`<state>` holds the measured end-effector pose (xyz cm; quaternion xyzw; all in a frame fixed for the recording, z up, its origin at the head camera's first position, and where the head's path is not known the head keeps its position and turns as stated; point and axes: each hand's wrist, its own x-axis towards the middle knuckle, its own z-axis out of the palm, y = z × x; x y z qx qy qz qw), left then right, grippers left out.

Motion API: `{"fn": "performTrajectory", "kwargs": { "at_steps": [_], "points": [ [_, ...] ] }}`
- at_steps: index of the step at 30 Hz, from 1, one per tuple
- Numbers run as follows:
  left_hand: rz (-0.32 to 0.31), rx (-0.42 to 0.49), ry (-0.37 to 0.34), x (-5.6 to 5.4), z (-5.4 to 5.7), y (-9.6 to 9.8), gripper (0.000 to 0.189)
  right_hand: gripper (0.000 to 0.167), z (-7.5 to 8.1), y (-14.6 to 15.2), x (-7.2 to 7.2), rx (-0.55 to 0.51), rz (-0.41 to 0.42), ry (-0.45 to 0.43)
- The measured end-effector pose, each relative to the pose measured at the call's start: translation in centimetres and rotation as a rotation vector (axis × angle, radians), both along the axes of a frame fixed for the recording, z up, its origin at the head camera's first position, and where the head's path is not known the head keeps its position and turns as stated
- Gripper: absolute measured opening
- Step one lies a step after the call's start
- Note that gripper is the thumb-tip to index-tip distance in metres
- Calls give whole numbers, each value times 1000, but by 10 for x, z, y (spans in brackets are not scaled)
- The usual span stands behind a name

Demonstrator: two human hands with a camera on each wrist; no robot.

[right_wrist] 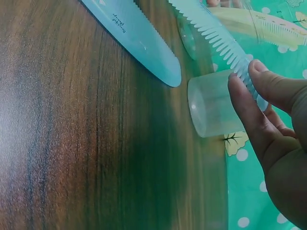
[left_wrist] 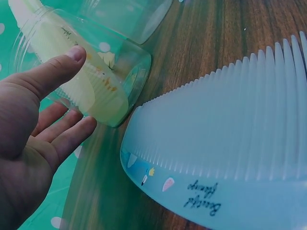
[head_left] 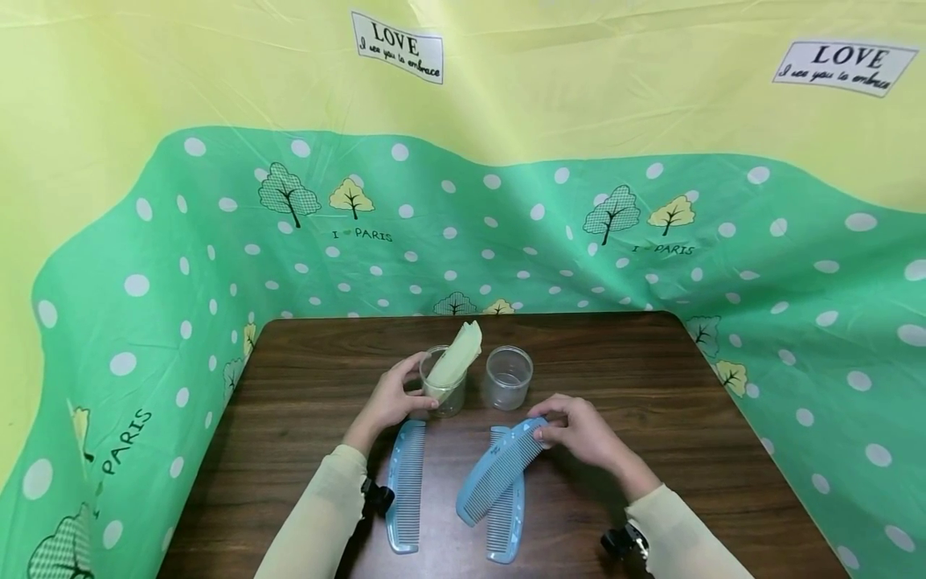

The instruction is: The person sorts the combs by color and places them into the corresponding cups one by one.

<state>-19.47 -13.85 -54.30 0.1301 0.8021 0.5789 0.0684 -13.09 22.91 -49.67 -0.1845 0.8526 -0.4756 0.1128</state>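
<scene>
My left hand (head_left: 391, 398) holds a clear cup (head_left: 450, 404) from its left side, thumb in front and fingers around the wall. A pale yellow-green comb (head_left: 457, 355) leans inside that cup, its upper end sticking out above the rim to the right. With thumb and fingertips, my right hand (head_left: 584, 433) pinches one end of a blue comb (head_left: 493, 474), which slants down to the left. Under it, partly covered in the head view, another blue comb (head_left: 515, 527) lies on the table. A third blue comb (head_left: 398, 490) lies beside my left wrist.
A second clear cup (head_left: 509, 378) stands just right of the first, beyond the held comb. The dark wooden table (head_left: 318, 370) ends at a green and yellow patterned cloth (head_left: 506, 209) behind, with more cloth along both sides.
</scene>
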Motion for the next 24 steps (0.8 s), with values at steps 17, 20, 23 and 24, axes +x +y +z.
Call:
{"fn": "performTrajectory", "kwargs": {
  "at_steps": [17,20,23,24],
  "points": [
    [-6,21,1,1,2,-1,93,27,20,-2,5,-99,-18,17],
    [-9,23,-1,1,2,-1,92,27,22,0,5,-113,-15,30],
    [-9,19,0,1,1,-1,93,26,25,1,6,-106,-24,40],
    [-9,19,2,1,1,-1,93,26,26,2,6,-98,-27,46]
  ]
}}
